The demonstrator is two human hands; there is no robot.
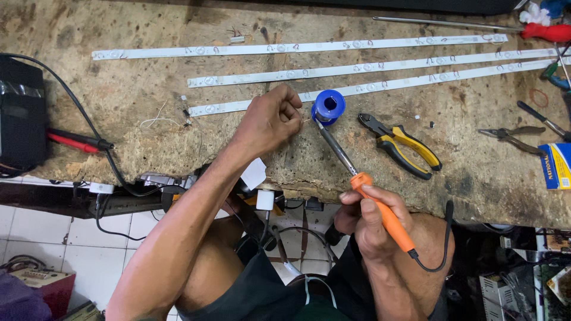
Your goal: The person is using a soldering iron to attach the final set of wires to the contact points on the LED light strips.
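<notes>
My right hand (370, 221) grips the orange handle of a soldering iron (357, 180), whose metal tip points up-left toward a blue solder spool (329, 106). My left hand (272, 119) is closed on the worn wooden bench (148, 142), pinching a thin strand of solder wire right beside the iron's tip. Several long white LED strips (297, 47) lie across the bench; the nearest one (226, 107) runs under my left hand.
Yellow-handled pliers (401, 144) lie right of the spool. Further right are needle-nose pliers (511, 137), a blue-yellow box (556, 165) and a red-handled tool (544, 31). A black meter (21, 113) with red and black probes (77, 141) sits at the left edge.
</notes>
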